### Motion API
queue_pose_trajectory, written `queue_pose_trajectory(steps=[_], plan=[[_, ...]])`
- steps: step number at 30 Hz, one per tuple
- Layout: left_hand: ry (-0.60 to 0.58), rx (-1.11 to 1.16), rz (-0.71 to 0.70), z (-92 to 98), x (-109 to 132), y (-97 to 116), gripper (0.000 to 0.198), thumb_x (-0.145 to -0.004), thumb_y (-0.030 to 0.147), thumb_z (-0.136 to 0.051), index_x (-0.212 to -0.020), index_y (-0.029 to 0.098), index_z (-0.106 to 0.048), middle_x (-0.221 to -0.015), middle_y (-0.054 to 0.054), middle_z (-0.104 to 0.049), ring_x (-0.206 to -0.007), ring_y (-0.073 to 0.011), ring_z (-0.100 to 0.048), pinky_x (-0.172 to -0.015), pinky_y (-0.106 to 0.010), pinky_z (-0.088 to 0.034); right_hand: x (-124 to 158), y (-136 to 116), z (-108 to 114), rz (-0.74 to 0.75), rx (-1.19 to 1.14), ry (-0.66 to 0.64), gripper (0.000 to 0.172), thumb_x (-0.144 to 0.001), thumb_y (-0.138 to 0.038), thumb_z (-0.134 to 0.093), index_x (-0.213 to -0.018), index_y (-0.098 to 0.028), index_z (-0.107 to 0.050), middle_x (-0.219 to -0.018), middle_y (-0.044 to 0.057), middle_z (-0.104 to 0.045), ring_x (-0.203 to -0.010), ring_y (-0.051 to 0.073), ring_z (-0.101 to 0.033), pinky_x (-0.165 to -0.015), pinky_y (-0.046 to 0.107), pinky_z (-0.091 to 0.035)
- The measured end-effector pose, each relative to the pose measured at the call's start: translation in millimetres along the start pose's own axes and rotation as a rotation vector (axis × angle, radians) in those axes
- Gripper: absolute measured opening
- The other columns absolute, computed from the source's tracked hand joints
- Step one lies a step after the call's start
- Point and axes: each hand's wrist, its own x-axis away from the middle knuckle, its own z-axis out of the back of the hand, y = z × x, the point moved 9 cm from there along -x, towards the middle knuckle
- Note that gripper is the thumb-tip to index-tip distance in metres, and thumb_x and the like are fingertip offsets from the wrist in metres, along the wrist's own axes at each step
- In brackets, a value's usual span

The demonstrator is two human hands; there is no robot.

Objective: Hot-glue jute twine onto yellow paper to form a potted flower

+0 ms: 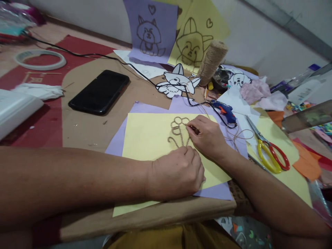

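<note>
A yellow sheet of paper (145,138) lies over purple paper (118,136) at the table's front edge. On it, brown twine forms a flower outline (177,121) with stems and a curled leaf shape. My right hand (207,135) is closed in a pinch on a thin strand of twine at the flower's right side. My left hand (178,171) rests on the sheet below the flower, its fingers curled under; whatever they hold is hidden. Loose twine (236,135) loops to the right of my right hand.
A blue glue gun (224,112) and red-and-yellow-handled scissors (269,148) lie to the right. Behind stand a twine spool (212,60) and purple (168,31) and yellow (192,41) animal drawings. A black phone (100,91), a tape roll (40,59) and a black cord (98,55) are left.
</note>
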Motion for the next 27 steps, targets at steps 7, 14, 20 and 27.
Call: queue_pose_trajectory(steps=[7, 14, 20, 27], plan=[[-0.008, 0.012, -0.008, 0.6, -0.5, -1.0, 0.033, -0.1, 0.026, -0.046, -0.083, 0.01, -0.069, -0.074, -0.014, -0.067, -0.066, -0.0245, -0.062, -0.056, -0.037, -0.045, 1.4, 4.3, 1.1, -0.011, -0.047, 0.029, 0.013, -0.094, -0.019, -0.056, -0.088, -0.019, -0.068, -0.087, 0.007, -0.067, -0.083, 0.02, -0.062, -0.074, 0.033, -0.046], [-0.02, 0.026, 0.002, 0.7, -0.6, -2.4, 0.03, -0.1, 0.028, -0.048, -0.082, 0.011, -0.066, -0.072, -0.011, -0.063, -0.066, -0.0236, -0.06, -0.056, -0.036, -0.043, 1.9, 17.8, 23.7, -0.16, -0.233, 0.166, 0.011, -0.089, -0.018, -0.063, -0.079, -0.02, -0.068, -0.078, 0.002, -0.068, -0.071, 0.015, -0.06, -0.068, 0.03, -0.045], [-0.024, 0.047, 0.008, 0.2, -0.3, -4.7, 0.032, -0.101, 0.028, -0.045, -0.08, 0.014, -0.064, -0.072, -0.01, -0.062, -0.066, -0.0233, -0.059, -0.056, -0.037, -0.042, 8.0, 46.5, 25.7, -0.43, -0.546, 0.192, 0.01, -0.085, -0.024, -0.067, -0.077, -0.02, -0.068, -0.071, 0.0, -0.066, -0.065, 0.014, -0.055, -0.062, 0.029, -0.044], [-0.095, 0.182, 0.056, 0.1, -4.0, -14.8, 0.036, -0.104, 0.033, -0.044, -0.085, 0.013, -0.067, -0.076, -0.009, -0.065, -0.07, -0.0229, -0.061, -0.06, -0.036, -0.045, 13.4, 57.6, 18.6, -0.481, -0.757, 0.206, 0.012, -0.092, -0.032, -0.06, -0.086, -0.022, -0.058, -0.075, -0.003, -0.056, -0.065, 0.011, -0.048, -0.06, 0.026, -0.04]])
